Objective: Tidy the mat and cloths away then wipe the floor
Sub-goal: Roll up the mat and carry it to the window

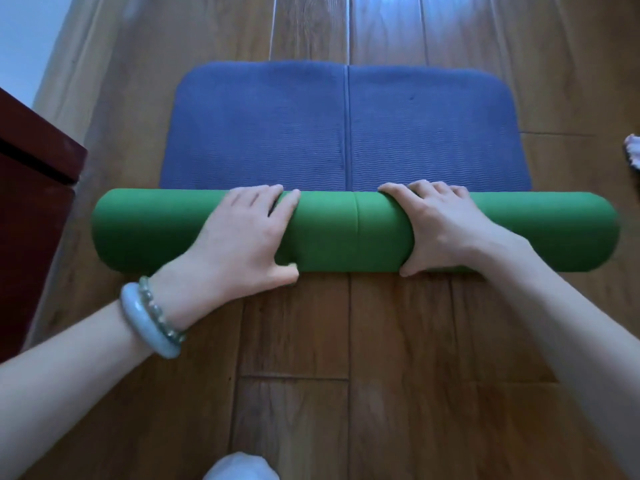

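Mat [353,233] on wooden floor [311,341], near part rolled into a green tube, long axis left-to-right across the view, blue unrolled part flat beyond it; left hand [242,233] and right hand [440,226] clasp the roll either side of its middle, fingers [270,199] curved over the top, thumbs at the near underside.

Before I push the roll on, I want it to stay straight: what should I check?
1. Left hand grips roll: ok.
2. Right hand grips roll: ok.
3. Roll's seam roughly in line with the flat part's seam: ok.
4. Flat part smooth, nothing on it: ok.
5. Cloth off the mat, at right: ok.
6. Roll wound tight: cannot tell, ends not shown.
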### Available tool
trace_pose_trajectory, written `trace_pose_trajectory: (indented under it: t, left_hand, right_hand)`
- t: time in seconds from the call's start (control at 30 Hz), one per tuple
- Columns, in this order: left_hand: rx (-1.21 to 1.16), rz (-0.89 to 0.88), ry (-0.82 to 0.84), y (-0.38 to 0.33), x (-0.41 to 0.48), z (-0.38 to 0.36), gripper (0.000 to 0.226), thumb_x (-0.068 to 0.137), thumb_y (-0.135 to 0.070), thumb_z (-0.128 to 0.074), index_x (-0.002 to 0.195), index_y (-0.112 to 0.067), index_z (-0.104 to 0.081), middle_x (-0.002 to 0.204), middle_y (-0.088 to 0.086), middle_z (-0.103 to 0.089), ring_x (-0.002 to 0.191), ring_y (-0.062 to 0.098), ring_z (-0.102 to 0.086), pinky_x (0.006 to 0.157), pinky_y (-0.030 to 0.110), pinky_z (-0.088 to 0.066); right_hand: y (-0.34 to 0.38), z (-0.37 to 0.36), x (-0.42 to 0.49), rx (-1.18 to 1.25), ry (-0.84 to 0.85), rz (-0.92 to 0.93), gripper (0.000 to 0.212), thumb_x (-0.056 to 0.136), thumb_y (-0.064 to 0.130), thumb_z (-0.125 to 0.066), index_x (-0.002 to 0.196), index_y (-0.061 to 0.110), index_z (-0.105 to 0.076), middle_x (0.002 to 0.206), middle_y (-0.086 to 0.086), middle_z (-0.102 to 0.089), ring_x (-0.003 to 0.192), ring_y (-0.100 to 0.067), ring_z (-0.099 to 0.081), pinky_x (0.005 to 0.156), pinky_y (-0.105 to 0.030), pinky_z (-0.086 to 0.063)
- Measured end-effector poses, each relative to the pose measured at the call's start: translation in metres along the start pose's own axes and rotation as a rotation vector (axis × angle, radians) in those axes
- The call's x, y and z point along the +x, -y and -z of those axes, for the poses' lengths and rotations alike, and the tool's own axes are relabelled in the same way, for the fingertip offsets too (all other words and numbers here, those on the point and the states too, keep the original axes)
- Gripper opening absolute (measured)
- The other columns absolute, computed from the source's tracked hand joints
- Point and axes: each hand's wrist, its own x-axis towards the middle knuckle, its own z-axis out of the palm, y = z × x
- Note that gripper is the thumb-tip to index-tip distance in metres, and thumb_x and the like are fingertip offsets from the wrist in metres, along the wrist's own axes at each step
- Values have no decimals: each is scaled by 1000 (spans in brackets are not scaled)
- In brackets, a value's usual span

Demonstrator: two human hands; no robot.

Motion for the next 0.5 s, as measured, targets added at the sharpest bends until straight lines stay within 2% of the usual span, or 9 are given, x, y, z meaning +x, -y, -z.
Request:
trace_pose_trajectory:
  t: [0.07, 0.13, 0.27, 0.37, 0.43, 0.5]
  left_hand:
    - [107, 40, 4, -10, -2, -16, 122, 41, -61, -79, 138, 2, -40, 131, 29, -50, 121, 43, -49, 105, 50, -35]
    - [123, 42, -13, -8, 5, -20, 131, 27, -56, -88, 135, 2, -42, 124, 29, -53, 116, 43, -53, 103, 50, -38]
    - [130, 4, -1, 3, 19, -14, 120, 24, -48, -88, 126, 3, -51, 111, 26, -60, 99, 41, -60, 89, 46, -47]
    - [127, -69, 46, 13, 21, -12, 115, 30, -51, -82, 127, 1, -49, 107, 22, -60, 94, 39, -59, 83, 44, -46]
    - [129, -95, 102, 17, 23, -8, 113, 35, -55, -79, 130, -3, -46, 108, 17, -59, 96, 36, -57, 84, 42, -43]
    - [121, -110, 193, 20, 33, -2, 110, 37, -59, -78, 129, -10, -43, 108, 11, -58, 96, 32, -56, 85, 41, -42]
  right_hand:
    - [-3, 8, 8, 17, 75, -8, 120, 43, 52, -84, 141, 38, -16, 128, -3, -43, 121, -27, -39, 100, -43, -30]
    - [-4, 15, 16, 42, 134, -18, 120, 42, 51, -85, 140, 39, -18, 125, -2, -44, 120, -26, -40, 99, -44, -31]
    - [-5, 26, 23, 137, 256, -50, 117, 42, 48, -87, 138, 42, -19, 112, 5, -40, 118, -25, -40, 97, -42, -34]
    - [-3, 26, 16, 243, 342, -73, 120, 37, 54, -84, 136, 47, -17, 111, 9, -39, 119, -23, -40, 100, -44, -37]
    - [0, 17, 4, 226, 278, -46, 121, 43, 55, -82, 141, 45, -12, 125, 3, -40, 126, -24, -35, 108, -43, -27]
    - [6, -1, -15, 146, 76, -49, 123, 51, 52, -82, 147, 39, -5, 146, -6, -28, 138, -26, -21, 113, -43, -11]
